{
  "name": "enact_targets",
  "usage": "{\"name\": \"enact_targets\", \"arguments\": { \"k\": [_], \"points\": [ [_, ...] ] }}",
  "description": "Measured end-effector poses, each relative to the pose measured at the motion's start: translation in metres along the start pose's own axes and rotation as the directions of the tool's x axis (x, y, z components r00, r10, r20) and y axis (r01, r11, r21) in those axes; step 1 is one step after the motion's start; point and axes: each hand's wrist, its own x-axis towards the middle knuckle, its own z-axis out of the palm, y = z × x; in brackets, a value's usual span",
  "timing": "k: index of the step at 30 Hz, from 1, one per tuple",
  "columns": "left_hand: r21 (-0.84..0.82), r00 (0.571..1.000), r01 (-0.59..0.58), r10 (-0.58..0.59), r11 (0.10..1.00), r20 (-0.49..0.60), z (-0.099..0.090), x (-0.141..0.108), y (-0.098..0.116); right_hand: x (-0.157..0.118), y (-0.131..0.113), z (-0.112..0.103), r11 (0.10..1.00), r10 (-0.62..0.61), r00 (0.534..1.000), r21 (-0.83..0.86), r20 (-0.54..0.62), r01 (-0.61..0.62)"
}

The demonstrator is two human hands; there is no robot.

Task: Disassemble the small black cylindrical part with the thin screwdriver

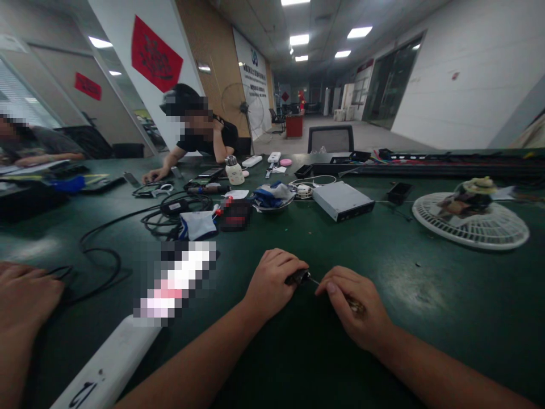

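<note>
Low over the green table, my left hand (275, 279) is closed around a small dark part (300, 276), with its fingers over the top. Much of that part is hidden under the fingers. My right hand (360, 307) grips a screwdriver (356, 307) whose brownish, see-through handle shows at the palm. Its thin metal shaft points left and reaches the shiny end of the dark part. Whether the tip sits in a screw is too small to tell.
A grey disc drive (343, 200) and a white fan grille (470, 220) lie beyond my hands. At left are black cables (170, 210), a white lamp-like bar (106, 363) and another person's hand (28, 295). A person in a cap (208, 133) sits across the table.
</note>
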Motion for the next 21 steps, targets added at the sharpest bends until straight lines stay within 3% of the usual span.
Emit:
{"name": "enact_targets", "arguments": {
  "k": [7, 13, 18, 21],
  "points": [
    [-0.017, 0.999, 0.040, -0.041, 0.999, -0.015, 0.0007, -0.0004, -0.0003, 0.0037, -0.0031, -0.0009, 0.997, -0.061, 0.989, 0.056, 0.134, 0.053],
    [0.017, 1.000, 0.003, -0.003, 1.000, -0.006, 0.0016, -0.0007, -0.0002, 0.0016, -0.0010, -0.0008, 1.000, 0.000, 1.000, 0.010, 0.001, 0.000],
    [0.007, 0.999, 0.027, -0.027, 1.000, -0.022, 0.0016, -0.0014, -0.0010, 0.0033, -0.0033, -0.0009, 0.997, -0.061, 0.993, 0.057, 0.099, 0.055],
    [0.027, 1.000, 0.012, -0.011, 1.000, -0.016, 0.0009, -0.0011, -0.0004, 0.0041, -0.0046, -0.0004, 0.999, -0.041, 0.997, 0.037, 0.072, 0.038]
  ]
}}
